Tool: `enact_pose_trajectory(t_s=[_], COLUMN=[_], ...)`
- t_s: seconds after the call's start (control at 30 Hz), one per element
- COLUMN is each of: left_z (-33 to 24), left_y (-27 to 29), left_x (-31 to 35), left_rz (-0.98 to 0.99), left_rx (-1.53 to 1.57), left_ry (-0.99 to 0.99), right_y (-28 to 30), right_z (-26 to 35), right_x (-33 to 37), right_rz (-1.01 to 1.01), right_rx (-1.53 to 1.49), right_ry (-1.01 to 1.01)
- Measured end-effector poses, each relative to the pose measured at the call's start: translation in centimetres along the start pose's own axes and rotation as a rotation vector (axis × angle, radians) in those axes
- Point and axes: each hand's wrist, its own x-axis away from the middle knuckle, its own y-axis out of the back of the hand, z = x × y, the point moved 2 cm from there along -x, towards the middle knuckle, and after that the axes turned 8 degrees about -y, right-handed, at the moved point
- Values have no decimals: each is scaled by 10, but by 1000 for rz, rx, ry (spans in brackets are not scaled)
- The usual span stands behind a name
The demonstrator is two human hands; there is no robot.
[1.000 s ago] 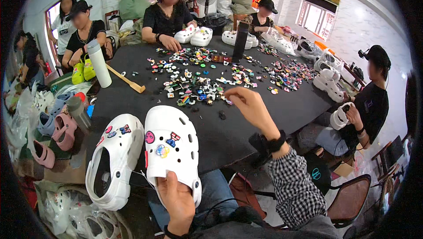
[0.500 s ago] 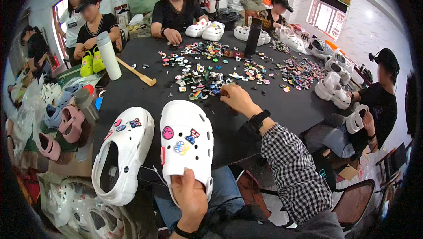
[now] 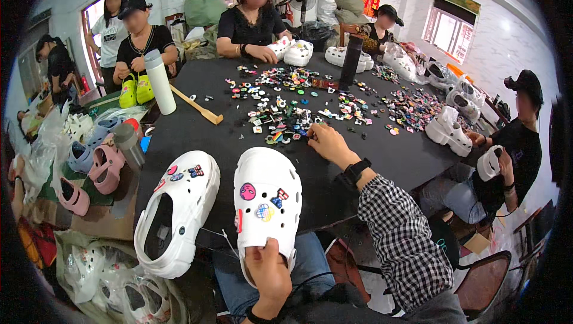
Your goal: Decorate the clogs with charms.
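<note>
My left hand (image 3: 270, 275) grips a white clog (image 3: 276, 175) by its heel opening, the thumb on the upper and the fingers inside. Three charms show on its upper: a pink round one, a boot-shaped one with stars and stripes and a round checkered one; a red piece sits at its side. Left of it lies the matching white clog (image 3: 186, 237), also with charms, joined by a thin cord. My right hand (image 3: 332, 144) rests at the near edge of a heap of small colourful shoe charms (image 3: 276, 115), fingers bent together; anything between the fingertips is hidden.
A white bottle (image 3: 160, 82), a wooden stick tool (image 3: 197, 106) and a dark upright cylinder (image 3: 351, 61) stand or lie on the black table (image 3: 197, 136). Co-workers handle clogs around it. Pink clogs (image 3: 107, 169) lie at left, bagged white clogs (image 3: 113, 282) below.
The view has shifted, so most things appear slightly lower and to the right. My left hand still holds the clog; my right stays at the heap. The co-worker opposite has moved a hand to the clogs.
</note>
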Motion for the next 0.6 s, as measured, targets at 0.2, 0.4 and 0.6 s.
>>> enact_pose_trajectory(t_s=[0.2, 0.4, 0.6], left_z=[-8, -7, -8], left_y=[9, 11, 11], left_x=[-3, -2, -2], left_rz=[-1, 18, 47], left_rx=[53, -13, 23], left_ry=[-170, -159, -160], right_y=[-9, -11, -4], right_z=[-10, -9, -6], right_x=[0, 4, 1], right_rz=[-92, -130, -67], right_rx=[-35, -35, -100], right_ry=[90, 89, -32])
